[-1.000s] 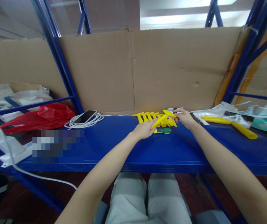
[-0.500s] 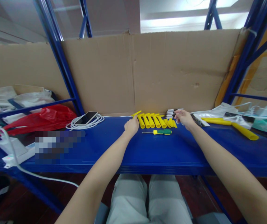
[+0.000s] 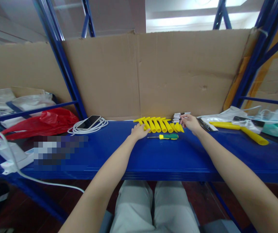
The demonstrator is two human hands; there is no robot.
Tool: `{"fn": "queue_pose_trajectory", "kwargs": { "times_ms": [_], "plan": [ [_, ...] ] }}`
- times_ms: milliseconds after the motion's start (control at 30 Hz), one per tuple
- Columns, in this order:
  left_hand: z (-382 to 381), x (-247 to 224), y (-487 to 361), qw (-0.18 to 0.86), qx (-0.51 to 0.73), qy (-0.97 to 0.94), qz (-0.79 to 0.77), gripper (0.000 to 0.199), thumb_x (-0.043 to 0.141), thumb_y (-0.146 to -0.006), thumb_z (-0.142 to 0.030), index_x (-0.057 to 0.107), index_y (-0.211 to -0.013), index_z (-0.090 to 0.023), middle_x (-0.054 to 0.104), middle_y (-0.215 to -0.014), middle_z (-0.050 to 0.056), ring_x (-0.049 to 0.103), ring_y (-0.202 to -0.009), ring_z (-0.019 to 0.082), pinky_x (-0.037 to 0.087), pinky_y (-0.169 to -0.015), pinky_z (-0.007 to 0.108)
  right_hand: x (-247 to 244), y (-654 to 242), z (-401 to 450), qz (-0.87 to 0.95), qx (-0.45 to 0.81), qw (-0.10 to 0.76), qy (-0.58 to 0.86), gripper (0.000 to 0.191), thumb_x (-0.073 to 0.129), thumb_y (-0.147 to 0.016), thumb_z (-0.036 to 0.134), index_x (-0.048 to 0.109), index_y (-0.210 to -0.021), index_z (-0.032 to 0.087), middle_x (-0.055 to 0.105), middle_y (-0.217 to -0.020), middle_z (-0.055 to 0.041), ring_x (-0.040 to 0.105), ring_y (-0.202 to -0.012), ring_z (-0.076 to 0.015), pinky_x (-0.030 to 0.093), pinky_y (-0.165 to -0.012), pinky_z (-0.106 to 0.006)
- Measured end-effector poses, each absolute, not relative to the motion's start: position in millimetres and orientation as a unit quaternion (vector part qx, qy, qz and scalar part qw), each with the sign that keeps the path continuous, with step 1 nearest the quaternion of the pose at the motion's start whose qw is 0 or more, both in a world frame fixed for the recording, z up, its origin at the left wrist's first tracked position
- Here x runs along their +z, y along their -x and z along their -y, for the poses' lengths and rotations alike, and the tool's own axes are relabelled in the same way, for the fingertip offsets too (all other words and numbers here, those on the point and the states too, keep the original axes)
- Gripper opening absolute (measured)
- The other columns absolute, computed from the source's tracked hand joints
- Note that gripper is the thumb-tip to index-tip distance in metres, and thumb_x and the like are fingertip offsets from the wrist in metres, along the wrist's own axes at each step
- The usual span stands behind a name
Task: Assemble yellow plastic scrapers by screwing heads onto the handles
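Several yellow tubes with crosspieces (image 3: 157,125) lie side by side in a row on the blue table (image 3: 168,158). My left hand (image 3: 139,131) is at the row's left end, fingers spread over the leftmost tube. My right hand (image 3: 189,122) has its fingers pinched together beside a stack of small white and black pieces (image 3: 177,117); what is between the fingertips is too small to make out. Short yellow pieces (image 3: 177,127) lie between the tubes and my right hand. In front of the row lies a green and yellow screwdriver (image 3: 168,137).
At the left are a phone (image 3: 89,122) on a coiled white cable (image 3: 102,124), a red bag (image 3: 49,121) and a white power strip (image 3: 15,163). Long yellow handles (image 3: 254,136) lie at the right. A cardboard wall (image 3: 172,74) stands behind.
The yellow piece that my left hand held at an angle now lies at the row's left end. My left hand has opened. My right hand has barely moved.
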State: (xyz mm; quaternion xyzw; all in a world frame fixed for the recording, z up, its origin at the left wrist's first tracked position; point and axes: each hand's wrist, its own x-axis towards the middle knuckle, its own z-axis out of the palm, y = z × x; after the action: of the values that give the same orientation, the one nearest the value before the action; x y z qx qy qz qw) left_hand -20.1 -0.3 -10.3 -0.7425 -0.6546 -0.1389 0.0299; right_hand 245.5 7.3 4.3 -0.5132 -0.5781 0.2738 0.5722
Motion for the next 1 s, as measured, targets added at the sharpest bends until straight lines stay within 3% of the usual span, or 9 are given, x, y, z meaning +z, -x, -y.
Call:
{"fn": "queue_pose_trajectory", "kwargs": {
  "times_ms": [133,400,1000],
  "plan": [
    [-1.5,-12.2,25.2,0.025,-0.123,0.772,0.624,0.055,0.05,-0.08,-0.046,0.047,-0.129,-0.021,0.049,-0.133,0.011,0.049,-0.118,0.029,0.041,-0.093,0.04,3.8,-245.8,-7.2,0.579,0.274,0.57,0.513,0.009,0.047,-0.08,0.007,0.051,-0.081,0.015,0.052,-0.053,0.0043,0.042,-0.036,-0.005,0.035,-0.037,-0.017],
    [-8.1,-17.2,25.4,0.038,-0.172,0.772,0.61,0.048,0.058,-0.079,-0.041,0.056,-0.121,-0.017,0.061,-0.118,0.011,0.058,-0.107,0.026,0.043,-0.089,0.031,2.0,-245.9,-7.3,0.604,0.264,0.551,0.512,0.01,0.047,-0.079,0.008,0.052,-0.084,0.014,0.053,-0.054,0.0043,0.042,-0.036,-0.005,0.036,-0.039,-0.018],
    [-11.1,-16.0,29.1,0.012,-0.198,0.78,0.593,0.039,0.058,-0.08,-0.03,0.059,-0.116,-0.017,0.061,-0.119,0.007,0.059,-0.106,0.022,0.043,-0.091,0.026,7.8,-239.9,-0.4,0.604,0.267,0.527,0.535,0.016,0.041,-0.08,0.001,0.049,-0.081,0.016,0.05,-0.05,0.0068,0.041,-0.033,-0.0049,0.033,-0.037,-0.017]
  ]
}}
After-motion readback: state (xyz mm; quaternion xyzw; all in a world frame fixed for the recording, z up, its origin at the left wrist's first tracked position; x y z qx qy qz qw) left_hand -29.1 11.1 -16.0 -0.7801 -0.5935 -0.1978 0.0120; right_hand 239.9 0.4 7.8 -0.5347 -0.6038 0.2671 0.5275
